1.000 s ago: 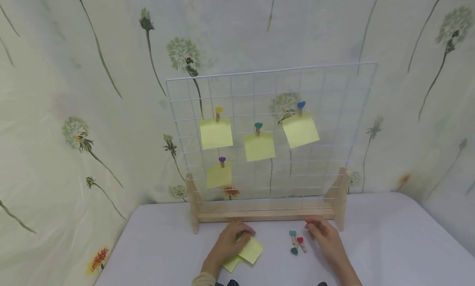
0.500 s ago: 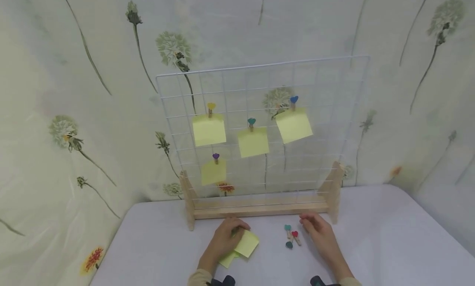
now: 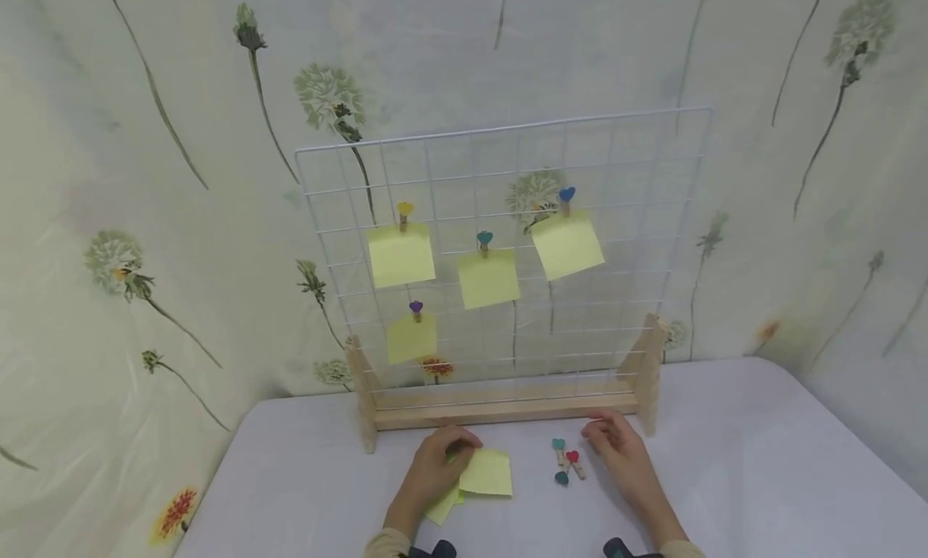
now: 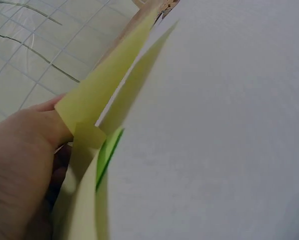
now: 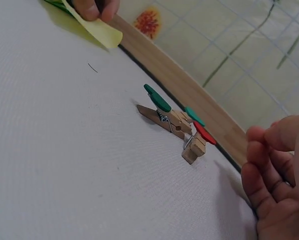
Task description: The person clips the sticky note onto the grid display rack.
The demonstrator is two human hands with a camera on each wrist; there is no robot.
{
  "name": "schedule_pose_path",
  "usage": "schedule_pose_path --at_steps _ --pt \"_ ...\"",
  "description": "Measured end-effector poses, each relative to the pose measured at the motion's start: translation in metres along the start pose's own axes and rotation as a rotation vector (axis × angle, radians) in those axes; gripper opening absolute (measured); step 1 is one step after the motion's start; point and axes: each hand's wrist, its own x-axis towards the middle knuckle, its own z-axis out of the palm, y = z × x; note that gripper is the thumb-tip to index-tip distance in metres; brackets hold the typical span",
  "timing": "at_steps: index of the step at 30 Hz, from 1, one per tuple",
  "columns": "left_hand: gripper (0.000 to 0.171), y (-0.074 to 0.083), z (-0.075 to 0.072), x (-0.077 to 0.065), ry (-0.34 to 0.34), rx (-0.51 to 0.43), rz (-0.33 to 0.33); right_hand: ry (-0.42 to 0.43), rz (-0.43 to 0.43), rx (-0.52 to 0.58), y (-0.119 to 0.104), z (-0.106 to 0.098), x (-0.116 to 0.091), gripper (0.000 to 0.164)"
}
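Note:
My left hand (image 3: 435, 465) pinches a yellow sticky note (image 3: 487, 471) at its edge, just above the white table. Under that hand lie more sticky notes (image 3: 442, 506), one with a green edge (image 4: 108, 155) in the left wrist view. To the right, three small wooden clothespins rest close together: a dark green heart one (image 3: 561, 478), a teal one (image 3: 558, 444) and a red one (image 5: 204, 133). Beside them my right hand (image 3: 625, 453) hovers with loosely bent fingers, thumb close to the index fingertip, and nothing shows between them.
Behind the hands stands a white wire grid (image 3: 609, 300) in a wooden base (image 3: 507, 411). Several yellow notes (image 3: 401, 255) hang on it from heart clothespins (image 3: 567, 196). A flowered cloth (image 3: 181, 260) covers the wall at the table's (image 3: 761, 461) back.
The note in my left hand has turned so that its face shows more squarely. The right hand stays near the clothespins. The head view has shifted slightly, moving the scene left.

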Motion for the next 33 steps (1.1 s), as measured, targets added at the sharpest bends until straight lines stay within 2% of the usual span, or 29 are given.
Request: schedule_pose_path --at_steps 4,9,13,17,23,26,29,30,33 --pt "0.016 -0.001 0.000 0.001 0.028 -0.037 -0.008 0.004 -0.002 -0.014 -0.001 0.001 0.000 0.025" --pt "0.017 -0.002 -0.001 0.002 0.092 -0.071 -0.036 -0.015 -0.008 -0.147 -0.006 0.003 0.000 0.018" --pt "0.017 -0.002 -0.002 0.003 0.163 -0.100 -0.041 -0.040 0.010 -0.236 -0.008 0.005 -0.002 0.016" --pt "0.019 -0.002 -0.001 0.003 0.240 -0.129 -0.045 -0.048 0.004 -0.271 -0.007 0.005 -0.004 0.018" --pt "0.021 0.000 0.000 0.004 0.325 -0.183 -0.066 -0.101 -0.029 -0.273 -0.008 0.005 -0.007 0.018" --pt "0.019 0.015 -0.007 0.001 0.372 -0.204 -0.082 -0.136 -0.055 -0.276 -0.009 0.004 -0.009 0.019" --pt "0.017 0.017 -0.010 0.001 0.419 -0.221 -0.099 -0.175 -0.105 -0.273 -0.009 0.002 -0.010 0.018" --pt "0.018 0.017 -0.010 0.001 0.434 -0.222 -0.097 -0.192 -0.121 -0.267 -0.009 0.001 -0.010 0.018" --pt "0.021 0.004 -0.007 0.003 0.479 -0.230 -0.094 -0.231 -0.147 -0.267 -0.009 -0.002 -0.010 0.019"
